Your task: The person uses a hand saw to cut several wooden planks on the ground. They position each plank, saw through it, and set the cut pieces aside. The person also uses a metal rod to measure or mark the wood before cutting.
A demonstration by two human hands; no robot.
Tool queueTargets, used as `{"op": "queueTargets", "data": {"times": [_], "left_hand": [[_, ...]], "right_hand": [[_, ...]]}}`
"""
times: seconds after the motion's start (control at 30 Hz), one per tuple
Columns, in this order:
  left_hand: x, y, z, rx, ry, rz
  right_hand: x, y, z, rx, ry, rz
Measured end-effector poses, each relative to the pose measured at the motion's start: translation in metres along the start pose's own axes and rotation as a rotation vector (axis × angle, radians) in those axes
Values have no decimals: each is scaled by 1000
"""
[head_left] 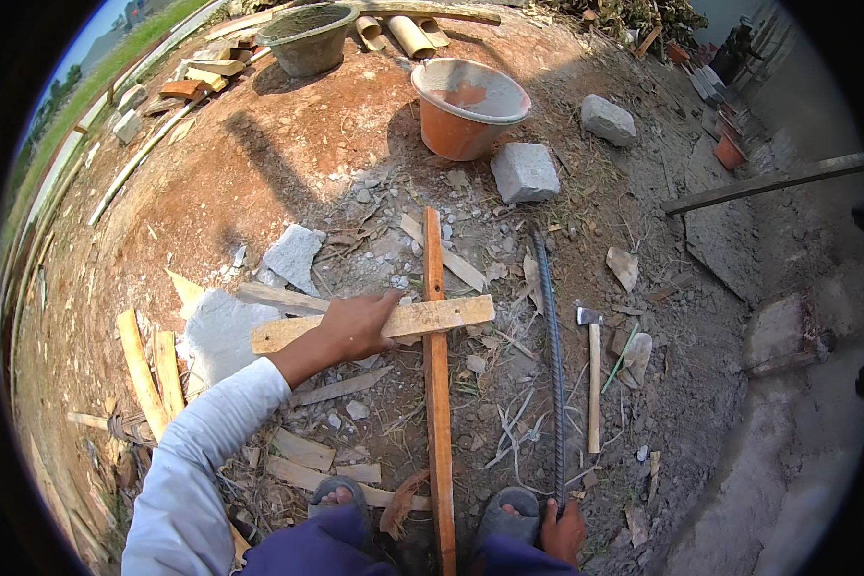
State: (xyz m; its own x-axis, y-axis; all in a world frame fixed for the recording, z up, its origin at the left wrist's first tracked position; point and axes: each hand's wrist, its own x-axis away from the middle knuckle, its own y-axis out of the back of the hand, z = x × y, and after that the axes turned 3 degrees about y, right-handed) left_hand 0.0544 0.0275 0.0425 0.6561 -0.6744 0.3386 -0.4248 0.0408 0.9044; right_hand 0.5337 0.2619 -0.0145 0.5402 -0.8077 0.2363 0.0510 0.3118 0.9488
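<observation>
My left hand (357,326) is closed around a short wooden board (446,314), thumb along its upper edge. The board lies crosswise over a long, narrow wooden batten (437,403) that runs away from between my feet. At the lower right, my right hand (564,531) grips the near end of a ribbed steel rebar (553,374); part of its fingers is out of view. The bar stretches forward along the ground. To its right lies a hatchet-like tool (593,384) with a wooden handle and small metal head, touched by neither hand.
Pale stone slabs (223,336) and wood offcuts (139,365) lie at the left. Ahead stand an orange bucket (456,130), a grey basin (307,58) and a concrete block (525,173). A wooden pole (768,184) juts in from the right. My sandalled feet (509,518) flank the batten.
</observation>
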Motion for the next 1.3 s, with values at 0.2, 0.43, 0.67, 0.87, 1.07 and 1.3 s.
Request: {"op": "queueTargets", "data": {"times": [0.2,0.43,0.67,0.87,1.07,1.3], "left_hand": [[37,23,0,388,157,-287],[62,24,8,793,334,-492],[75,-50,-48,673,312,-797],[100,-94,-120,1343,189,-121],[72,-70,-110,1394,185,-467],[58,-16,-40,1397,239,-708]], "right_hand": [[-10,7,101,-162,662,92],[10,-23,155,138,628,866],[46,-51,103,-380,498,468],[21,-32,122,-544,647,382],[-19,6,199,-322,772,472],[-15,67,256,-444,801,419]]}}
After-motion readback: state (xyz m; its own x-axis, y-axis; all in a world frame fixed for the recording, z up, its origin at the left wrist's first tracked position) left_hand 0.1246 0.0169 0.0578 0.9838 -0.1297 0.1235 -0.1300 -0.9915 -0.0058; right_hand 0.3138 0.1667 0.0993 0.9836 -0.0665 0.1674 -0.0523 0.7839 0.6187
